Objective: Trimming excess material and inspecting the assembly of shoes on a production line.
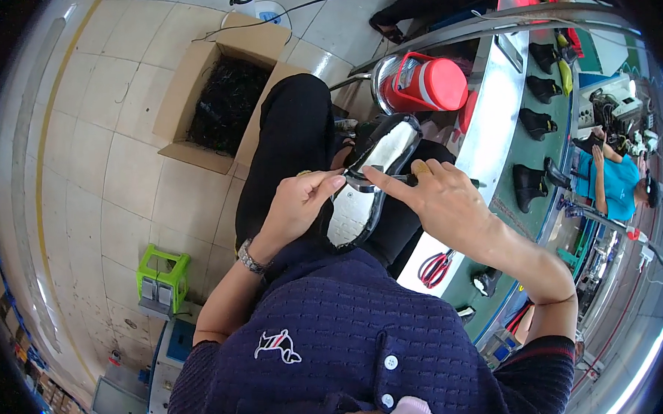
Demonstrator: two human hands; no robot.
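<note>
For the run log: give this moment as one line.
left hand: steadies shoe | right hand: dark tool on its sole | shoe: over lap

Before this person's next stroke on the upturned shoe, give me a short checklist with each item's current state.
1. Left hand steadies the shoe at its rim: ok.
2. Right hand grips a dark slim tool: ok.
3. Tool tip meets the shoe's edge: cannot tell, fingers hide it.
4. Shoe rests sole up over the lap: ok.
5. Red-handled scissors lie apart from both hands on the bench: ok.
6. Open cardboard box of dark pieces stands on the floor on the person's left: ok.
</note>
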